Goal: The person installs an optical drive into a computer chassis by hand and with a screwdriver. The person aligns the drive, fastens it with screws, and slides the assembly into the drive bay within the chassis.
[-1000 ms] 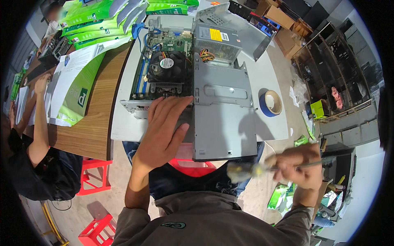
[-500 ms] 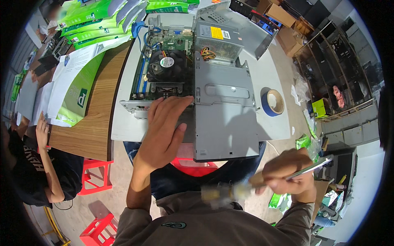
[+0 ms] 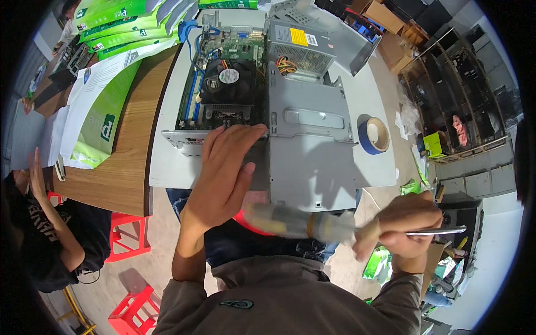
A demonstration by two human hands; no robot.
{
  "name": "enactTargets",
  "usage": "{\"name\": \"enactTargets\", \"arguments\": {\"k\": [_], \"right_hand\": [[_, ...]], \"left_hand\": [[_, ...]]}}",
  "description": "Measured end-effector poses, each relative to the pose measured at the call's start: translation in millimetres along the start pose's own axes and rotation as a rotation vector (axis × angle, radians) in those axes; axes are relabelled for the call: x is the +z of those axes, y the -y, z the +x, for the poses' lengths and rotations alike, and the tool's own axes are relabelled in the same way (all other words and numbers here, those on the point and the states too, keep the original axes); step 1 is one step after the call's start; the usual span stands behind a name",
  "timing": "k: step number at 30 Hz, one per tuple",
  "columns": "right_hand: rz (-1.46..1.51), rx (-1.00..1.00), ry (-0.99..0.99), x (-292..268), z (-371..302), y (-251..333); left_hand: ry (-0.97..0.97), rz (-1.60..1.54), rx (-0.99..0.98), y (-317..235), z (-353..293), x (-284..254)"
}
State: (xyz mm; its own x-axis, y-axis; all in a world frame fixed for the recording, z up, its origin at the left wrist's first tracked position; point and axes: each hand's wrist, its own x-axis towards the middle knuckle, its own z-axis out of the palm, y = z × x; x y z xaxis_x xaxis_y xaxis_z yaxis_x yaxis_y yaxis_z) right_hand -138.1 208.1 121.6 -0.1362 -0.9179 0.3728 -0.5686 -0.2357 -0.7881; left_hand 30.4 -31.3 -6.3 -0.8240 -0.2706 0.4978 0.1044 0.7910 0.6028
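Note:
An opened desktop computer case (image 3: 184, 139) lies on the white table, its motherboard and black cooling fan (image 3: 229, 81) exposed. My left hand (image 3: 226, 170) rests at the front of the case with its fingers stretched out. To the right of the fan is a flat grey metal panel (image 3: 312, 159), with the power supply (image 3: 301, 47) behind it. My right hand (image 3: 399, 223) is closed around a brush (image 3: 326, 226), whose pale bristles are motion-blurred near the panel's front edge. A slim silver rod (image 3: 438, 230) sticks out behind that fist; I cannot tell whether it belongs to the brush.
A roll of blue tape (image 3: 373, 135) lies right of the panel. Green-and-white packages (image 3: 117, 28) are piled at the back left. A co-worker's hand (image 3: 37, 173) is at the wooden table (image 3: 134, 134). Red stools (image 3: 134, 312) and a metal rack (image 3: 452, 95) stand around.
My right hand has moved up and a little right, and the brush has swung up and left toward the panel's front edge. My left hand stays by the case. The co-worker's hand has shifted.

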Motion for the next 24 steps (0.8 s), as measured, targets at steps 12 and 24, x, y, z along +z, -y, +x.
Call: {"name": "enactTargets", "arguments": {"k": [12, 24], "right_hand": [[0.153, 0.077, 0.118, -15, -48, -30], [0.086, 0.101, 0.524, -10, -20, -19]], "left_hand": [[0.225, 0.231, -0.044, -26, 0, 5], [0.333, 0.320, -0.077, -34, 18, -2]]}}
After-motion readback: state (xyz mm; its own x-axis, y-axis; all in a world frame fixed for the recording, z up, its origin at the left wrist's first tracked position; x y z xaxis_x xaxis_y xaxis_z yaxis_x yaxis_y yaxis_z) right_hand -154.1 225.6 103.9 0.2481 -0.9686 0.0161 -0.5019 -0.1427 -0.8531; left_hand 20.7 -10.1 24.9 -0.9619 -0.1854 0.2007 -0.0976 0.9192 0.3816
